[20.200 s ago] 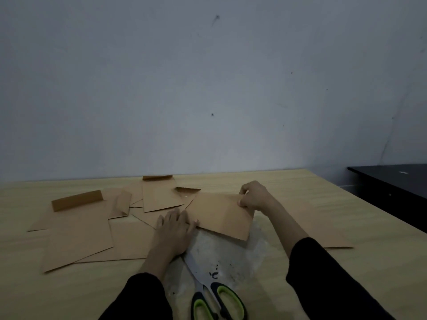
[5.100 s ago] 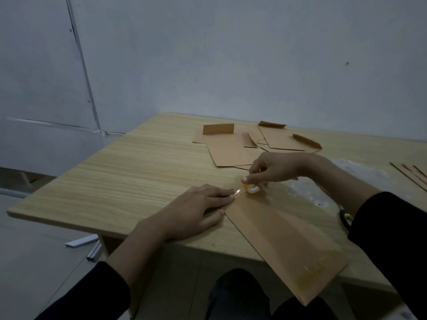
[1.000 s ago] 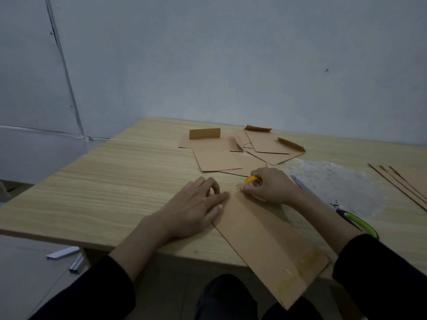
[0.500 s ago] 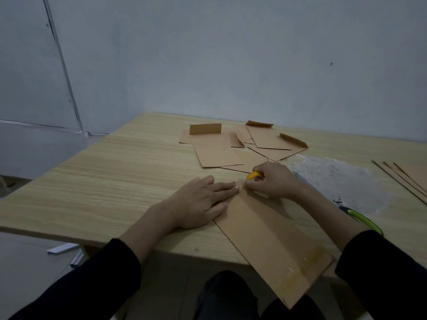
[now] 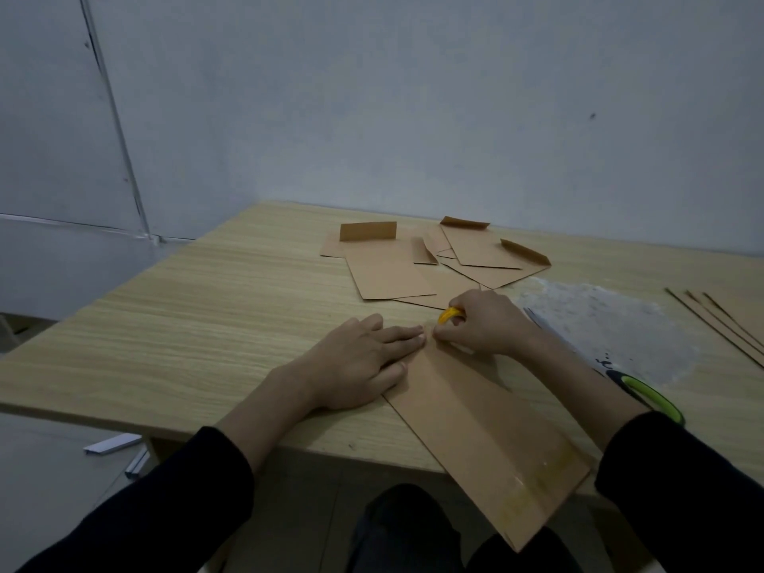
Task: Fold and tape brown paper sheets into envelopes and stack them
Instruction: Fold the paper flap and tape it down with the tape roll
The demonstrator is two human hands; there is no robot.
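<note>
Envelope (image 5: 475, 428): near end overhangs worktop (image 5: 206, 324).
Left hand (image 5: 355, 366): flat, pressing envelope's far corner.
Right hand (image 5: 483, 324): gripping yellow tape roll (image 5: 450, 314) there.
Risk: a tug could swing envelope crooked.

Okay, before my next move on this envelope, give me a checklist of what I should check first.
1. Envelope held down: left hand lies flat on its left edge. Ok.
2. Tape ready: right hand grips the tape roll at the far end. Ok.
3. Near end sealed: a tape strip runs across it. Ok.
4. Envelope fully supported: the near end overhangs the table edge. Not ok.
5. Far-end tape laid flat: hidden under the fingers. Cannot tell.
6. Scissors close by: beside the right forearm. Ok.
</note>
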